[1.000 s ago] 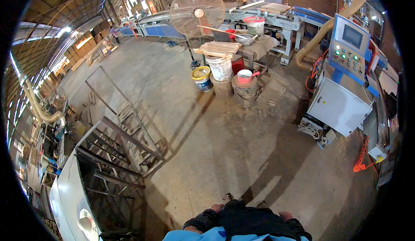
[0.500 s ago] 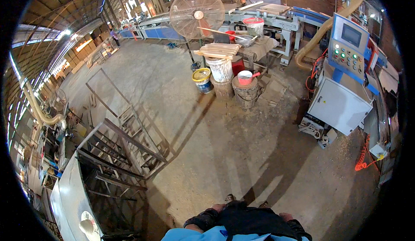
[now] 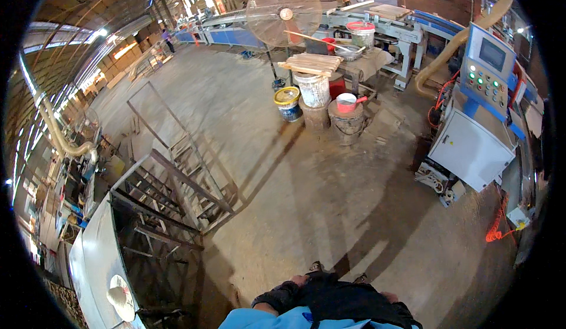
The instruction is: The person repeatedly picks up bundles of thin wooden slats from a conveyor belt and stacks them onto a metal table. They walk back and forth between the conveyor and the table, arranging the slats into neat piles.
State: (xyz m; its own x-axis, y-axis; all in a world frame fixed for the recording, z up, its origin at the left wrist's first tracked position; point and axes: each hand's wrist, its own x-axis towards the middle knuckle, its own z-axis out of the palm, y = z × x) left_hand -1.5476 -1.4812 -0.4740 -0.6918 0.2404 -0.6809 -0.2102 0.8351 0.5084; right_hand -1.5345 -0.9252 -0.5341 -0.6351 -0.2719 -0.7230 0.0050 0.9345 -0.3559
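My left hand (image 3: pixel 299 280) rests against the front of the dark apron (image 3: pixel 330 296) at my waist; its fingers are too small and shaded to make out. On the other side of the apron, my right hand (image 3: pixel 390 298) shows only as a small patch beyond the dark sleeve, its fingers hidden. Nothing can be seen held in either one. Below them the tips of my shoes (image 3: pixel 316 266) stand on the concrete floor.
At left stand a dark metal rack (image 3: pixel 177 193) and a pale metal panel (image 3: pixel 97 258) bearing a straw hat (image 3: pixel 121 296). Ahead are a large fan (image 3: pixel 284 13), wooden strips (image 3: pixel 311 63) on a white bucket (image 3: pixel 312 89), and a red saucepan (image 3: pixel 346 102). A control cabinet (image 3: pixel 471 146) stands right.
The view has turned slightly left, so the fan, buckets and cabinet sit further right in the picture. Both hands stay by the apron.
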